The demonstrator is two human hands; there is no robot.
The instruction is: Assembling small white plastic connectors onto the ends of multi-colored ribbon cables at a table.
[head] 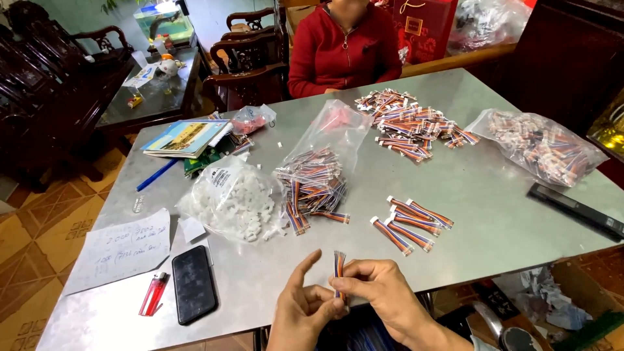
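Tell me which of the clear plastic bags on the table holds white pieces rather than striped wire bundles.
The bag of small white pieces left of centre, beside the black phone. The open middle bag and the far-right bag both hold striped wire bundles.

on the grey metal table [468, 195], five loose striped wire bundles [411, 223] lie right of centre, and one more wire bundle [339, 265] is pinched between two hands, the left hand [302, 311] and the right hand [383, 294], at the table's near edge. four clear plastic bags rest on the table: one bag of white connectors [235, 201], one open bag of wire bundles [318, 170], one full bag of wires [545, 144] at the table's right end, and one small bag [252, 118] towards the far side. on the table's left end are one black phone [194, 283], one red lighter [153, 294], one blue pen [156, 174] and one handwritten paper sheet [120, 248].
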